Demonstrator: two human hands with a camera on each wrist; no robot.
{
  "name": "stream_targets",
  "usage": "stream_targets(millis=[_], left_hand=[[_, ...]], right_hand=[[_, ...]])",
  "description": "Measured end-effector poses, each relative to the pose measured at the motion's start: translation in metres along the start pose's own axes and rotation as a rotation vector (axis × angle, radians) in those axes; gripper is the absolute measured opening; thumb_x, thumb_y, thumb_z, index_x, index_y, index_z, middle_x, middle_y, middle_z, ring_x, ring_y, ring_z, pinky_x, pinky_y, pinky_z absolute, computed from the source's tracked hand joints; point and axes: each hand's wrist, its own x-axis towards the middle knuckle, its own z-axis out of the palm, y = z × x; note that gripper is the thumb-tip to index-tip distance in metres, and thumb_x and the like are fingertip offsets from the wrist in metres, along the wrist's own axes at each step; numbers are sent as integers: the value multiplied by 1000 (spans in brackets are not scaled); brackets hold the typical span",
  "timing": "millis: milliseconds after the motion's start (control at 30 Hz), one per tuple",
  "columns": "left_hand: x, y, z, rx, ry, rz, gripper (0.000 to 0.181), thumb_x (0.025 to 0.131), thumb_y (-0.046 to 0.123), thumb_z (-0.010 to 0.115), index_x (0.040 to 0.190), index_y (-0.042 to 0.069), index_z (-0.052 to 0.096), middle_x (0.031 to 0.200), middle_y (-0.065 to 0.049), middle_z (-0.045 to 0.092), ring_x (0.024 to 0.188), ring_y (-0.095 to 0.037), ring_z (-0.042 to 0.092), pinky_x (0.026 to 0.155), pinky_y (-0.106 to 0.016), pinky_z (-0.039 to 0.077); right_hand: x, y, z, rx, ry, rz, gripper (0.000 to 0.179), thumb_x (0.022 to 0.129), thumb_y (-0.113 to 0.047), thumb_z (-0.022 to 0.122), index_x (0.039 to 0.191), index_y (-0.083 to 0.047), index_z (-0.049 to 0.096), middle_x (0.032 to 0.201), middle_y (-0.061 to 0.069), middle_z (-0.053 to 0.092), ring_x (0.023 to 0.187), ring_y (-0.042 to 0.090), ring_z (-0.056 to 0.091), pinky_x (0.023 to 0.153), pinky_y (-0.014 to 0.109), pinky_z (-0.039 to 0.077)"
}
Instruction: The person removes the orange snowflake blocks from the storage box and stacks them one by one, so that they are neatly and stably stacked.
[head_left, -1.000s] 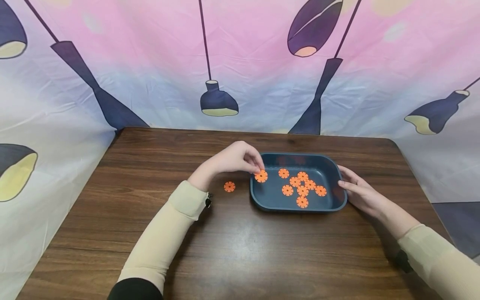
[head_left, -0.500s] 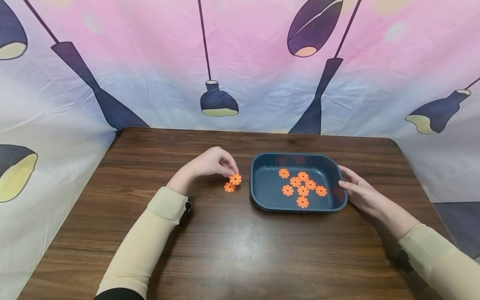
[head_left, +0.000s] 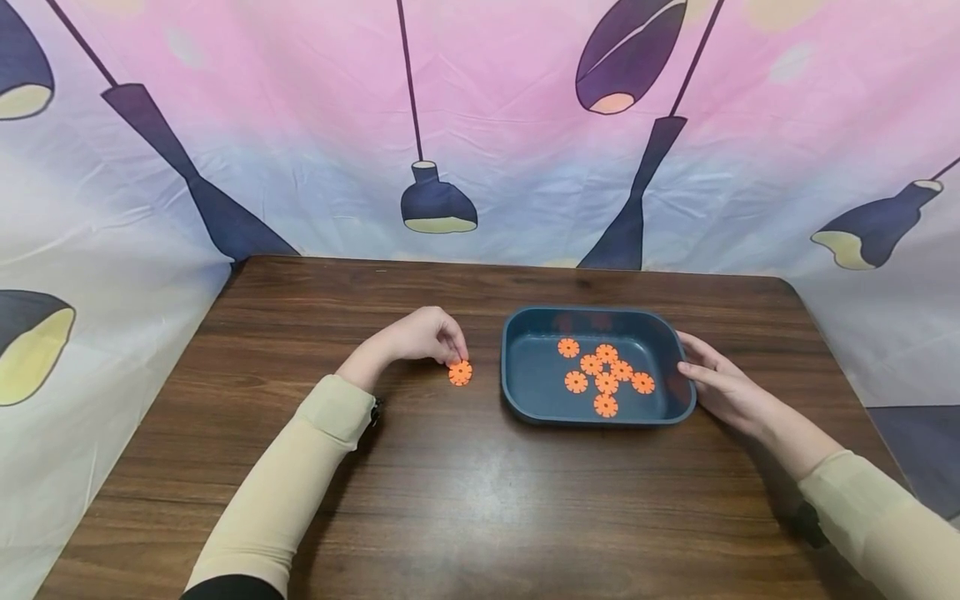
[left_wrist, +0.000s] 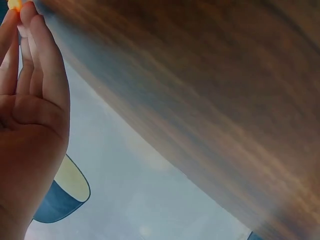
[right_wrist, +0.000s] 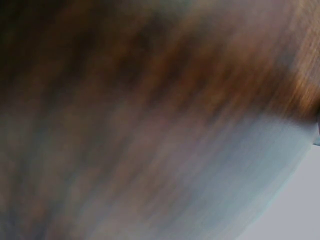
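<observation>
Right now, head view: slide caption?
Left hand pinches an orange disc beside a blue tray of eight similar discs; right hand holds the tray.

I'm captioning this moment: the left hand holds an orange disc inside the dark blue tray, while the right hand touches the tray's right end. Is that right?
Not quite: the left hand holds the orange disc outside the dark blue tray, at the table to its left, as the head view shows. The right hand does touch the tray's right end.

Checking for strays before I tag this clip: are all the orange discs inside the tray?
No, in the head view an orange disc shows outside the tray, touching the left hand.
</observation>
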Motion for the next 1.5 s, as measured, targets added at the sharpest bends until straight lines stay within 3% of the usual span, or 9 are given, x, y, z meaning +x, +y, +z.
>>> stream_targets(millis=[600,900,1200,1500], left_hand=[[3,-1,6,76,-14,-15,11,93,-6,71,92,1,79,86,-10,77,73,-8,63,70,-22,54],[4,0,5,71,-20,-22,10,92,-5,71,95,1,80,88,-10,77,74,-8,64,71,-21,55],[10,13,-5,92,33,64,9,92,-2,74,97,1,80,90,-10,80,79,-10,70,78,-26,59],[29,41,-6,129,129,174,10,94,0,74,100,3,81,97,-9,81,87,-18,75,86,-33,62]], right_hand=[[-1,0,-1,5,-15,-22,46,114,-11,42,154,-34,39,146,-17,49,127,-3,60,100,18,51],[-2,0,-1,-2,5,2,46,114,-13,43,154,-35,38,145,-19,50,126,-5,60,99,17,51],[-1,-1,0,-21,30,36,46,114,-16,45,155,-35,36,146,-17,45,126,-6,59,99,16,50],[1,-2,-1,-63,51,71,49,114,-21,46,159,-33,30,148,-19,40,127,-9,55,99,16,47]])
